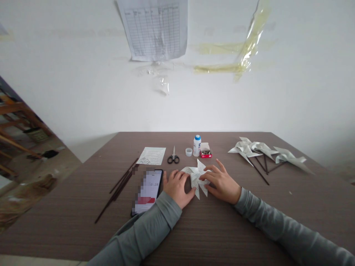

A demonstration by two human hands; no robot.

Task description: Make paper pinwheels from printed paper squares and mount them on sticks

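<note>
A white paper pinwheel [195, 178] with printed lines lies on the table between my two hands, its blades folded toward the middle. My left hand [177, 186] steadies its left side, thumb and index finger on either side of a blade. From the right, my right hand [222, 183] has its thumb and fingertips closed in on the pinwheel's centre, while one finger sticks up. Just left of my left hand lies a phone [148, 188] with a lit timer screen. What lies under my fingertips is hidden.
Behind my hands stand scissors [173, 157], a clear cap [189, 152], a blue-capped white bottle [197, 146] and a red box of small metal pieces [205, 153]. Brown sticks [119, 184] and a printed sheet [151, 155] lie left. Finished pinwheels on sticks [245, 148] lie right.
</note>
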